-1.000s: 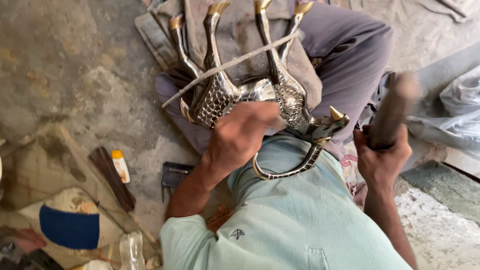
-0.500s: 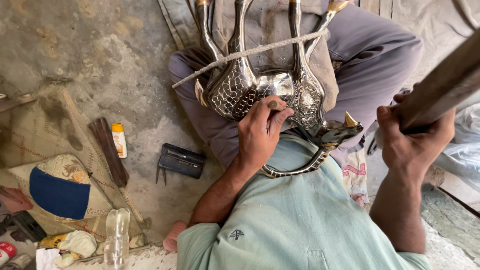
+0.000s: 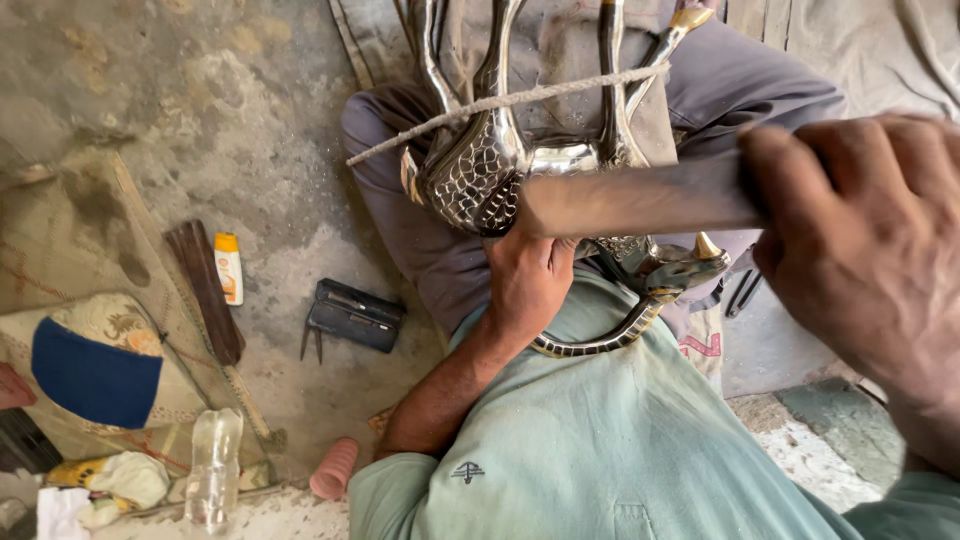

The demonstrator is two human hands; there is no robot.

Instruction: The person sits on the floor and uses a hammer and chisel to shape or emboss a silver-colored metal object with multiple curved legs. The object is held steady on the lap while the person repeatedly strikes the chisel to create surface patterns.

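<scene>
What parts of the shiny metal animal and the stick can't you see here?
All in the head view:
- Metal animal figure: its leg ends are cut off by the top edge; the blurred wooden handle crosses its middle.
- Handle's striking end: blurred, so it cannot be made out.
- Left hand: fingertips hidden behind the handle.
- Right hand: blurred, cut off at the right edge.

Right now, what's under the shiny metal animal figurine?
The shiny metal animal figurine rests on grey-trousered legs, steadied by the left hand. Its middle is hidden behind the blurred dark handle in the right hand.
</scene>
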